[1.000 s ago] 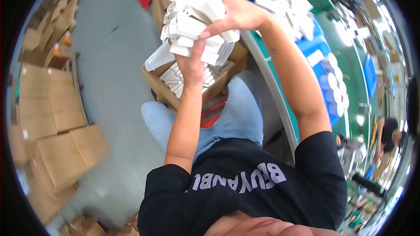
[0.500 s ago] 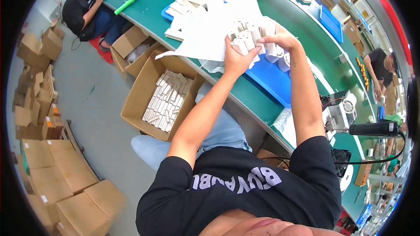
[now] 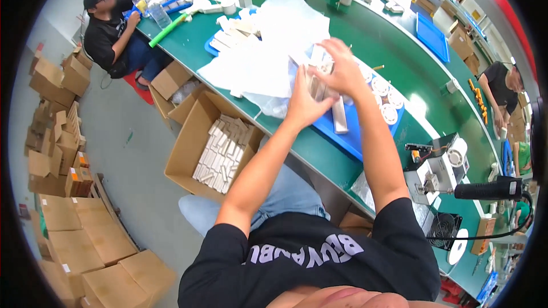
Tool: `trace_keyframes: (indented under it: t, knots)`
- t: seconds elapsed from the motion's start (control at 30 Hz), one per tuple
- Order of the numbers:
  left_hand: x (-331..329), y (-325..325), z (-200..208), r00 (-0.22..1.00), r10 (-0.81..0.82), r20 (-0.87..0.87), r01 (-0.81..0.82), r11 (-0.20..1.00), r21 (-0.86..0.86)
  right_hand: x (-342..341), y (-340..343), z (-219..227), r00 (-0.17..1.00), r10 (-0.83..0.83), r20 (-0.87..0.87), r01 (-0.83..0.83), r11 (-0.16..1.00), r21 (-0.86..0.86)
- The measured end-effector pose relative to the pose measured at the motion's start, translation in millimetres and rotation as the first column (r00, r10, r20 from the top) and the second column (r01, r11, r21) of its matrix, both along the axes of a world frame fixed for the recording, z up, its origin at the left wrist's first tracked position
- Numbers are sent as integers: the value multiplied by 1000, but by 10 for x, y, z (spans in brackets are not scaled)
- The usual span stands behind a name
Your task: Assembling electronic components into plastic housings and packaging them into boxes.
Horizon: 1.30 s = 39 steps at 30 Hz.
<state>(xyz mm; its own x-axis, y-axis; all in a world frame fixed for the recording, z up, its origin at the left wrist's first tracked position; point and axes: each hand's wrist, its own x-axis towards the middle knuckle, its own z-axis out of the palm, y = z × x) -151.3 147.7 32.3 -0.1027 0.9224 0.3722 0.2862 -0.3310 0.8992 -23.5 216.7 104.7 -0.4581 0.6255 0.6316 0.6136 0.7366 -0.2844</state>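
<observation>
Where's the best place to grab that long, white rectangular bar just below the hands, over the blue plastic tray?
Probably pinch the white bar across its narrow width, near its lower end, coming from the person's side: that end looks free, while the left hand and right hand crowd the upper end.

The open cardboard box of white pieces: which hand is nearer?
Left. The left hand is up and right of the box in the picture; the right hand is farther off, beyond the left one.

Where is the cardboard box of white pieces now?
In the head view, the cardboard box sits left of centre, beside the green table, left of the left forearm.
</observation>
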Motion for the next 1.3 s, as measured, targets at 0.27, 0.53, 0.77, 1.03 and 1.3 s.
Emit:
trace_keyframes:
  t: [0.27, 0.53, 0.77, 1.03, 1.3]
  knots:
    - [-604, -435, 244, 868, 137, -478, -10, 966, 258, 39, 2, -46, 917, 33, 397, 124, 924, -363]
    - [-1005, -22, 336, 424, 187, -886, 52, 972, 230, -102, 400, 366, 909, -72, 409, 214, 925, -313]
    - [-867, 159, 326, 654, 110, -748, 49, 981, 188, -307, 528, 1709, 962, -258, -93, 262, 964, 37]
    - [-771, 353, 470, 879, 0, -477, 68, 990, 126, -265, 544, 683, 787, 462, 409, -170, 799, -576]
    - [-892, 419, 639, 965, -79, -250, 62, 995, -76, -124, 285, 259, 732, 316, 603, 99, 827, -554]
